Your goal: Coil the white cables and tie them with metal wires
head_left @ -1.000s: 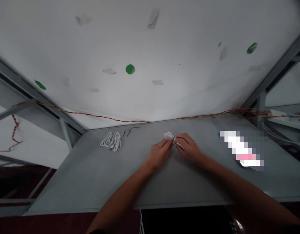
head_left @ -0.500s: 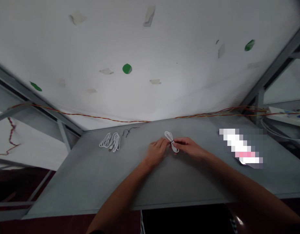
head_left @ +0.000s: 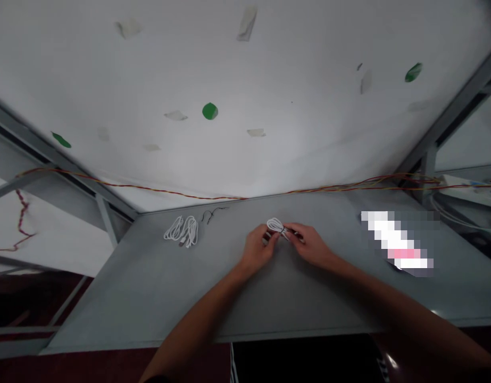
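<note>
Two bare hands are in view: one left hand [head_left: 258, 250] and one right hand [head_left: 311, 246]. They pinch one small cable bundle [head_left: 275, 225], white and looped, between them. There is one grey table [head_left: 149, 298]. At its far left lie two coiled white cables [head_left: 182, 231], and just beside them is one thin dark wire [head_left: 213, 213]. One red-and-yellow twisted cord [head_left: 149, 187] runs along the table's back edge. The one white wall [head_left: 309, 133] behind carries three green stickers [head_left: 209, 111] and at least six pale tape patches [head_left: 177, 115]; a few are too faint to count surely.
</note>
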### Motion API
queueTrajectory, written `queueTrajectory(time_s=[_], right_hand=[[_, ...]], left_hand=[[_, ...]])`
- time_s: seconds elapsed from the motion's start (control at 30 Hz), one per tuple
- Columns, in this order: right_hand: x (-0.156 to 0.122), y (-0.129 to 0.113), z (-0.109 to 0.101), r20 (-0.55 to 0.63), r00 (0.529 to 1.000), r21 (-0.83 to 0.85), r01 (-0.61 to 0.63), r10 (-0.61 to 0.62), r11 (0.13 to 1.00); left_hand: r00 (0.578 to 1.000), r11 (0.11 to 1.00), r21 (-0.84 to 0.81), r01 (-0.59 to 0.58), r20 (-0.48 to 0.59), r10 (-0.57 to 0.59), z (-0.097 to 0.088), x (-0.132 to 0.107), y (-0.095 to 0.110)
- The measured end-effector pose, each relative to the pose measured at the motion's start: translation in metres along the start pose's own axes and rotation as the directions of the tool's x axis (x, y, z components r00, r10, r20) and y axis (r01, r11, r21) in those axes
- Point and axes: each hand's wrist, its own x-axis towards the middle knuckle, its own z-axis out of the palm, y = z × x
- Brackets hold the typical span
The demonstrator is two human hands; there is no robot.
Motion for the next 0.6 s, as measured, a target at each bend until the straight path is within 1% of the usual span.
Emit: queueTrajectory(time_s=[0.03,0.07,0.13,0.2,0.23,0.27,0.3,0.33,0.37,0.4,0.43,0.47,0.5,0.53,0.57,0.6], right_hand=[[0.001,0.001,0.001,0.029,0.998,0.065,-0.061,0.059,0.996],[0.001,0.002,0.001,0.059,0.992,0.128,-0.116,0.109,0.985],[0.002,0.003,0.002,0.102,0.979,0.220,-0.193,0.174,0.956],[0.002,0.001,0.003,0.103,0.972,0.249,-0.233,0.213,0.940],[0.001,0.000,0.004,0.087,0.972,0.233,-0.232,0.217,0.945],[0.000,-0.002,0.004,0.060,0.977,0.195,-0.212,0.204,0.958],[-0.001,-0.004,0.005,0.024,0.985,0.138,-0.174,0.172,0.975],[-0.002,-0.006,0.005,-0.020,0.992,0.069,-0.120,0.122,0.990],[-0.003,-0.007,0.006,-0.066,0.996,-0.003,-0.062,0.061,0.998],[-0.004,-0.008,0.006,-0.104,0.995,-0.065,-0.007,0.000,0.998],[-0.005,-0.009,0.007,-0.136,0.989,-0.111,0.036,-0.051,0.993],[-0.006,-0.009,0.007,-0.161,0.983,-0.138,0.067,-0.089,0.988],[-0.007,-0.009,0.007,-0.178,0.977,-0.150,0.088,-0.115,0.985],[-0.007,-0.009,0.006,-0.192,0.973,-0.154,0.101,-0.130,0.983],[-0.007,-0.009,0.005,-0.199,0.971,-0.153,0.103,-0.132,0.983],[-0.007,-0.009,0.004,-0.208,0.971,-0.147,0.091,-0.121,0.985]], left_hand=[[0.996,0.985,0.154,-0.082,-0.021,0.087,0.000,-0.001,-0.002],[0.987,0.948,0.281,-0.148,-0.014,0.158,0.000,-0.003,-0.003],[0.969,0.862,0.450,-0.232,0.027,0.246,0.001,-0.005,-0.005],[0.955,0.797,0.535,-0.279,0.073,0.286,0.001,-0.007,-0.004],[0.953,0.787,0.543,-0.292,0.090,0.291,0.001,-0.007,-0.003],[0.955,0.804,0.519,-0.288,0.095,0.281,0.002,-0.007,-0.002],[0.965,0.852,0.453,-0.261,0.087,0.249,0.002,-0.006,0.000],[0.980,0.919,0.338,-0.201,0.076,0.186,0.001,-0.005,0.003],[0.993,0.979,0.176,-0.103,0.073,0.092,0.001,-0.004,0.005],[0.995,1.000,-0.017,0.023,0.094,-0.021,0.001,-0.003,0.008],[0.981,0.965,-0.208,0.158,0.145,-0.129,0.000,-0.002,0.010],[0.955,0.889,-0.365,0.276,0.212,-0.209,-0.001,-0.001,0.012],[0.927,0.805,-0.471,0.362,0.278,-0.253,-0.001,-0.001,0.013],[0.908,0.742,-0.532,0.408,0.321,-0.269,-0.001,0.000,0.014],[0.903,0.718,-0.555,0.419,0.333,-0.270,0.000,-0.001,0.014],[0.912,0.733,-0.549,0.401,0.311,-0.265,0.000,-0.001,0.014]])
